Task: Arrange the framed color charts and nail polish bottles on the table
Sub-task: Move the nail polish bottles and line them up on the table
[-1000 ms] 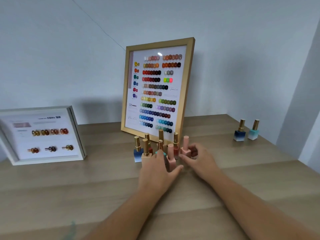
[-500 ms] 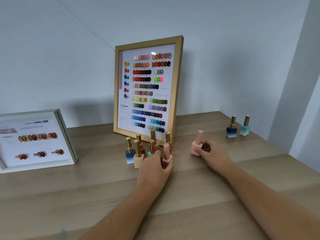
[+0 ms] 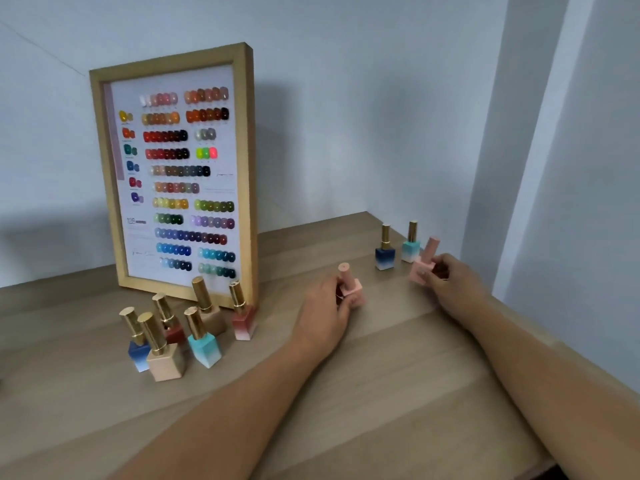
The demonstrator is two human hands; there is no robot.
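Now shifted right of the earlier position: left hand (image 3: 323,315) at frame centre, fingers wrapped around a pink bottle (image 3: 351,287), cap up, long axis near vertical. Right hand (image 3: 450,284) at right of centre, fingers closed on a second pink bottle (image 3: 424,263), cap tilted up-right, just beside two blue bottles (image 3: 385,252). Gold-framed color chart (image 3: 173,174) upright at upper left; six bottles (image 3: 166,355) clustered before it on table (image 3: 381,393). White-framed chart out of view.
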